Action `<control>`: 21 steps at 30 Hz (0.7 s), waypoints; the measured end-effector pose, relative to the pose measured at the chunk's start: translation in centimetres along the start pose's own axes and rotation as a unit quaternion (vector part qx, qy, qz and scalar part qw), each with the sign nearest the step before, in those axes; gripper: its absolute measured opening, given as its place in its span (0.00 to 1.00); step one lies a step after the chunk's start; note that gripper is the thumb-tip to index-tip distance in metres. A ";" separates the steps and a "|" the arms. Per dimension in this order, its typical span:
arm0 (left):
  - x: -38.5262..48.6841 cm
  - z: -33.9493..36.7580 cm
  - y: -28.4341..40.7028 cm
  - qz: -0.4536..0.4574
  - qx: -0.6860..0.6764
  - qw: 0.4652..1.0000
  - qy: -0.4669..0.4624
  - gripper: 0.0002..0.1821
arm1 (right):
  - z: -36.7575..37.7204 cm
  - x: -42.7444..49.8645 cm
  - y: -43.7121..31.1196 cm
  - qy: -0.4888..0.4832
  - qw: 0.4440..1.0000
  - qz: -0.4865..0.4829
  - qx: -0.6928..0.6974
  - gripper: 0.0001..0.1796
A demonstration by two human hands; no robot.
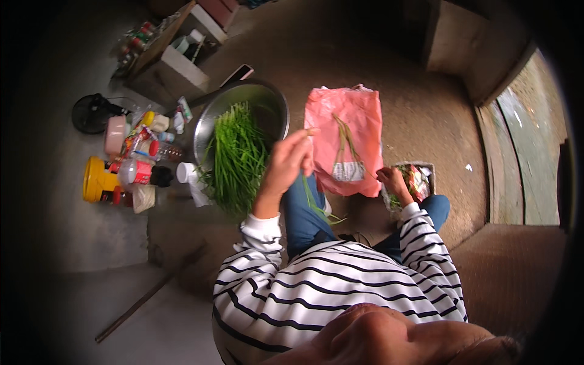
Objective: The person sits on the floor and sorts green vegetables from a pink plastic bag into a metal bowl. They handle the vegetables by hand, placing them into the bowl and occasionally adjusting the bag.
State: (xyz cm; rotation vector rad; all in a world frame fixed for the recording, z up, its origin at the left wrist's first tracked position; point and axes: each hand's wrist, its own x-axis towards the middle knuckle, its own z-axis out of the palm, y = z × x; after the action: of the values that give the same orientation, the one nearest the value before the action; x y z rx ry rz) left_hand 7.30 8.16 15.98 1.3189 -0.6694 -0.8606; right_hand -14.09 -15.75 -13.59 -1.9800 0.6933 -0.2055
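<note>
My left hand (291, 157) is raised between the metal basin and the pink plastic bag, its fingers closed on a thin green chive stalk (312, 198) that hangs over my knee. My right hand (395, 182) is at the bag's lower right corner, above the waste bin, with fingertips bunched; whether a thin strand is pinched there is too small to tell. On the pink plastic bag (319, 107) lie a few long stalks (349, 137), across a printed white patch. The stainless steel basin (279, 102) holds a heap of green chives (239, 155).
A bin (433, 175) with scraps and wrappers stands beside my right knee. Left of the basin are bottles, a yellow bucket (94, 178), a pink container (115, 134) and a white cup (185, 172). A phone (237, 75) lies behind the basin. A stick (137, 305) lies at lower left.
</note>
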 end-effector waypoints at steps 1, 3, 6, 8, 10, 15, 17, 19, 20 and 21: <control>-0.9 -1.4 2.6 0.017 0.052 0.998 0.026 0.16 | 0.2 -0.1 0.4 -0.004 1.000 0.004 0.006 0.18; -1.0 -6.0 5.1 0.084 0.117 0.984 0.105 0.16 | 0.7 -0.2 1.4 -0.011 1.000 -0.007 0.020 0.16; 1.0 -14.7 6.6 0.071 0.210 0.949 0.225 0.16 | 1.1 -0.7 2.4 -0.024 0.997 0.019 0.071 0.15; 2.9 -21.7 5.1 0.029 0.262 0.926 0.271 0.16 | 1.5 -0.9 2.3 -0.027 0.995 0.032 0.085 0.15; 4.5 -26.5 2.9 -0.046 0.325 0.892 0.310 0.16 | 1.9 -1.2 2.2 -0.021 0.994 0.040 0.096 0.14; 6.4 -34.7 -1.1 -0.078 0.665 0.679 0.301 0.19 | 1.6 -2.0 2.9 -0.005 0.994 0.043 0.097 0.14; 7.1 -31.8 -1.1 -0.094 0.661 0.668 0.330 0.21 | 0.2 -2.9 3.8 0.010 0.995 0.056 0.076 0.14; 7.3 -27.5 0.5 -0.058 0.697 0.650 0.298 0.23 | -0.8 -3.4 6.8 0.024 0.992 0.071 0.097 0.14; 6.5 -26.0 1.7 -0.006 0.698 0.655 0.291 0.22 | -0.8 -3.6 7.5 0.042 0.989 0.071 0.126 0.13; 5.7 -25.2 2.4 0.058 0.685 0.666 0.288 0.21 | -0.5 -3.5 7.7 0.059 0.984 0.067 0.157 0.13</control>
State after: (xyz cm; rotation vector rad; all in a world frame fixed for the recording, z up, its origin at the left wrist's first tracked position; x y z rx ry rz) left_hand 31.63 17.02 14.27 2.6767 -0.8699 0.4468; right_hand -20.16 -16.90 -19.39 -1.6235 0.8143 -0.3319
